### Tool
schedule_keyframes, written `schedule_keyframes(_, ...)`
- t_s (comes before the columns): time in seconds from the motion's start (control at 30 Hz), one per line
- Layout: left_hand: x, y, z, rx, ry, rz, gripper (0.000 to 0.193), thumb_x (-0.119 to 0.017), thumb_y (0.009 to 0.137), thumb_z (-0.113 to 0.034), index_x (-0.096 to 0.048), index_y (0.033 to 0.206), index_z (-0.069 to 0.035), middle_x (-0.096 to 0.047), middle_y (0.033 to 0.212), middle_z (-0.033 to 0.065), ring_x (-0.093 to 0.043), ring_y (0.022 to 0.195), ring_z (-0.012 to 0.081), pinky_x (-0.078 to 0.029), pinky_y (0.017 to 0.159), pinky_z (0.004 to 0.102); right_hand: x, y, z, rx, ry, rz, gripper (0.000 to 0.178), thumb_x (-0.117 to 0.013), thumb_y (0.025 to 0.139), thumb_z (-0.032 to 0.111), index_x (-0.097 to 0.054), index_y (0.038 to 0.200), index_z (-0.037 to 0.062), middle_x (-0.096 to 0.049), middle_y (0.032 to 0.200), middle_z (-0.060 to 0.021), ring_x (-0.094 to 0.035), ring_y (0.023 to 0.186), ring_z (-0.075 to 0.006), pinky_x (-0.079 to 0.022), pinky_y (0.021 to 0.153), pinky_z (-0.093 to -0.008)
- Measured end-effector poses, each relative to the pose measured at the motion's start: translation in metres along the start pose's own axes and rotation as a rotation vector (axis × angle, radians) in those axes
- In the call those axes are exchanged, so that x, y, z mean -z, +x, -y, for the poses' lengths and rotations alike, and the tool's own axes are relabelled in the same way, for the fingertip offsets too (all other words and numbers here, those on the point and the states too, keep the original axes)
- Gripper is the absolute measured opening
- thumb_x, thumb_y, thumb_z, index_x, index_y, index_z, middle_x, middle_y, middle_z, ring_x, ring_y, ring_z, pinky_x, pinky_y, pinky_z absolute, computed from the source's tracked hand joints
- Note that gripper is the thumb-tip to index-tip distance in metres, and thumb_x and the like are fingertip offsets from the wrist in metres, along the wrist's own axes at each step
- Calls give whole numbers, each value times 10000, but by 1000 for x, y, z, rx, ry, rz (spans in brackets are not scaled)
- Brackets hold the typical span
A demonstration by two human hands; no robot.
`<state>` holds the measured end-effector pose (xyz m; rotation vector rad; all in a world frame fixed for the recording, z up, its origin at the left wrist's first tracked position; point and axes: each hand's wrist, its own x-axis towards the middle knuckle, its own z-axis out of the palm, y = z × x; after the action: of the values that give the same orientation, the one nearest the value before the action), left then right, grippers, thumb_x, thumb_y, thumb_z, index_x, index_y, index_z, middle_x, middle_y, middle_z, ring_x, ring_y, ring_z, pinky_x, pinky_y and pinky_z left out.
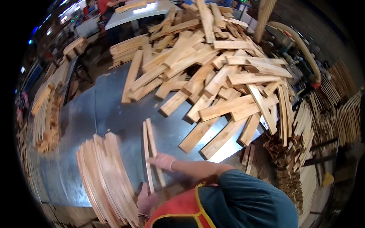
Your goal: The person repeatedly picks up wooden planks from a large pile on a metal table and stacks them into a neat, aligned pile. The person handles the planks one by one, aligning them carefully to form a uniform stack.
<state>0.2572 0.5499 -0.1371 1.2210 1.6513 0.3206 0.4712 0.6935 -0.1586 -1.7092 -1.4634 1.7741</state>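
Two narrow wooden slats, a left one (pixel 146 154) and a right one (pixel 152 138), stand slightly apart in front of me above the metal table (pixel 114 110). My right hand (pixel 163 161), in a thin pinkish glove, is closed around them at mid-length, its fingertips reaching the left slat. At their lower ends is my left hand (pixel 146 201), gloved too, with its thumb up along the left slat; its other fingers are partly hidden and blurred. Just left of it, a row of long slats (pixel 102 167) lies side by side on the table.
A large jumbled heap of wooden boards (pixel 213 76) covers the table's far right. Stacked strips (pixel 47 117) lie at the left. More bundled strips (pixel 292 152) stand on the right, near a thick hose (pixel 304 49). Another person (pixel 104 5) is at the far end by a pale table (pixel 140 13).
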Motion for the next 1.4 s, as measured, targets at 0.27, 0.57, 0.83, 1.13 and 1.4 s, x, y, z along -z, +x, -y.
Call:
schedule_keyframes(0.27,-38,31,-40,-19,725,-447,963,-782,777,-241,-341,1592,18,-549,1504,214,-484,1433,354,-385,1184,436,82,-50,-3,68,333,389,767,-700,956,492,-471,1559,76,-675,1292,-131,-655,1124,-200,-535,943,-353)
schedule_keyframes(0.57,-19,20,-22,168,1364,-741,719,-637,920,-490,-530,1505,-85,-513,1557,155,-447,1460,371,-367,1170,546,478,-114,-176,547,881,-872,192,-664,1010,234,-565,878,136,-497,756,35,-489,645,-124,-443,618,-287)
schedule_keyframes(0.83,-124,90,-128,-224,946,-408,924,-779,804,-367,-393,1597,-92,-415,1620,178,-345,1529,334,-281,1241,466,621,-76,-161,168,1462,-912,248,-712,980,290,-545,1071,131,-593,795,-59,-507,587,-211,-430,485,-356)
schedule_keyframes(1.13,-173,69,-229,-344,715,-261,868,-771,840,-303,-395,1583,-57,-425,1594,211,-438,1444,394,-356,1180,497,588,-52,-155,374,1481,-1014,145,-748,897,25,-655,991,85,-674,894,-33,-653,775,-151,-559,615,-287)
schedule_keyframes(1.4,-145,58,-242,-438,404,-272,864,-793,841,-268,-397,1574,-39,-432,1581,239,-465,1416,420,-400,1155,491,270,-141,-169,30,659,-416,467,-759,875,175,-563,1269,18,-689,913,-104,-667,801,-205,-553,707,-374)
